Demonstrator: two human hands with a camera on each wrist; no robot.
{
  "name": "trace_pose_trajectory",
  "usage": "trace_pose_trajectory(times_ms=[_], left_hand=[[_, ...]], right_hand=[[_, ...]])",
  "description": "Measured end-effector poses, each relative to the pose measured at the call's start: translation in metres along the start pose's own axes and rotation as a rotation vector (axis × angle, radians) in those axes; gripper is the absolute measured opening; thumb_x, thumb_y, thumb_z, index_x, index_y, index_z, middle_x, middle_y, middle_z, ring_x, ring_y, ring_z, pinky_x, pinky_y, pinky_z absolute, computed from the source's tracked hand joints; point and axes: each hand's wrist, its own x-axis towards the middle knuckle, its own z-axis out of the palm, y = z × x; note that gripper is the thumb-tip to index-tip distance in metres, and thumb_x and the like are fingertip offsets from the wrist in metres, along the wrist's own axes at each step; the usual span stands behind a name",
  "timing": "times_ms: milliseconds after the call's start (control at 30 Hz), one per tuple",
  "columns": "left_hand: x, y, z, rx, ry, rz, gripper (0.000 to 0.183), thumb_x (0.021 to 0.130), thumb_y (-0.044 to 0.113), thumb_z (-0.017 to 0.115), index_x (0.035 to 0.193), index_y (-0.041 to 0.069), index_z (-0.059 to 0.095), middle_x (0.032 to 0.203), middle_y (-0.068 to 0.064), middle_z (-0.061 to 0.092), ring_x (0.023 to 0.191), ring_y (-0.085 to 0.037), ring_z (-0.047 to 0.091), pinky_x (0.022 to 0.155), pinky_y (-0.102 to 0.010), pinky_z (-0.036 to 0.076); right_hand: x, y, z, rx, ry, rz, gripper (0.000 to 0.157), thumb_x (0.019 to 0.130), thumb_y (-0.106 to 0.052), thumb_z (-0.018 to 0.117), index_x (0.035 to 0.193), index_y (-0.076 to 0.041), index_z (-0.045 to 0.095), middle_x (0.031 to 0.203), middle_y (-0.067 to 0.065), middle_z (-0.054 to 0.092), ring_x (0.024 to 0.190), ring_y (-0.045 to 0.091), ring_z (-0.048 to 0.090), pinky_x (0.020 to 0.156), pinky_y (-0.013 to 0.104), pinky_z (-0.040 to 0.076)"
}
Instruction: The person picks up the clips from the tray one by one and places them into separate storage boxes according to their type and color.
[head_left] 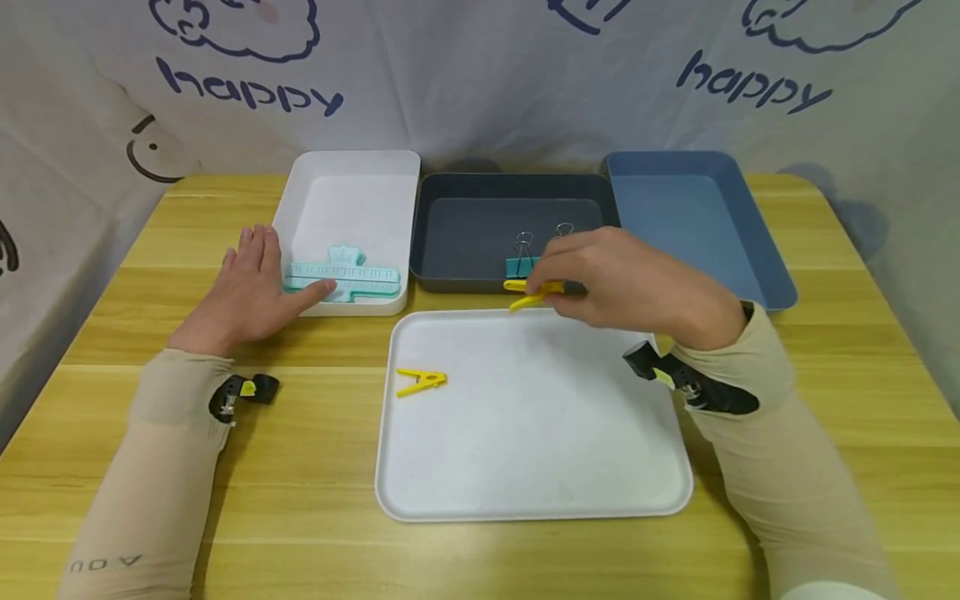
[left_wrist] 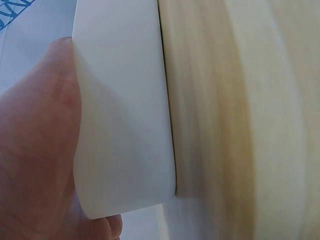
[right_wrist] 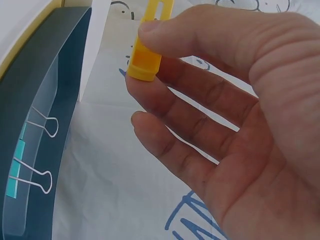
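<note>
My right hand (head_left: 622, 279) pinches a yellow plastic clothespin (right_wrist: 146, 62) between thumb and fingertips, above the near rim of the dark grey box (head_left: 457, 279). Inside that box are teal binder clips (head_left: 517, 267) with wire handles, partly hidden by the hand. A second yellow clothespin (head_left: 422, 382) lies on the left part of the white tray (head_left: 525, 508). My left hand (head_left: 251, 287) rests at the left side of the white box (head_left: 300, 183), fingers straight, thumb reaching over its front rim. Teal bag clips (head_left: 345, 279) lie in this box by the thumb.
A blue box (head_left: 682, 208) stands to the right of the dark grey one, the three boxes in a row along the back. Behind them hangs a printed cloth (head_left: 480, 100). The wooden table (head_left: 300, 500) extends around the tray.
</note>
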Motion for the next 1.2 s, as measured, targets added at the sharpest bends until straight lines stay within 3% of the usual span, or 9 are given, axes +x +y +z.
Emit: trace_pose_trajectory(times_ms=[433, 767, 1200], left_hand=[[-0.001, -0.001, 0.003, -0.017, 0.009, -0.003, 0.124, 0.094, 0.080, 0.041, 0.159, -0.006, -0.020, 0.167, -0.033, -0.022, 0.158, -0.051, -0.017, 0.130, -0.065, -0.006], [0.001, -0.001, 0.002, 0.005, -0.011, -0.008, 0.123, 0.095, 0.078, 0.041, 0.158, -0.007, -0.022, 0.167, -0.031, -0.025, 0.158, -0.051, -0.019, 0.130, -0.066, -0.006], [0.002, -0.001, 0.000, 0.004, -0.006, -0.005, 0.123, 0.095, 0.078, 0.041, 0.157, -0.007, -0.023, 0.167, -0.031, -0.026, 0.157, -0.050, -0.021, 0.130, -0.065, -0.008]], right_hand=[[-0.002, 0.006, -0.004, -0.022, -0.002, 0.062, 0.017, 0.089, -0.009, 0.081, 0.105, -0.013, 0.080, 0.105, 0.002, 0.076, 0.089, 0.017, 0.071, 0.079, 0.036, 0.063], [-0.003, 0.013, -0.007, -0.031, 0.012, 0.105, 0.019, 0.088, -0.006, 0.081, 0.106, -0.012, 0.080, 0.110, 0.005, 0.078, 0.097, 0.023, 0.074, 0.084, 0.042, 0.064], [-0.008, 0.025, -0.012, -0.038, 0.054, 0.107, 0.019, 0.089, -0.005, 0.079, 0.108, -0.011, 0.079, 0.110, 0.006, 0.077, 0.092, 0.023, 0.073, 0.077, 0.041, 0.063]])
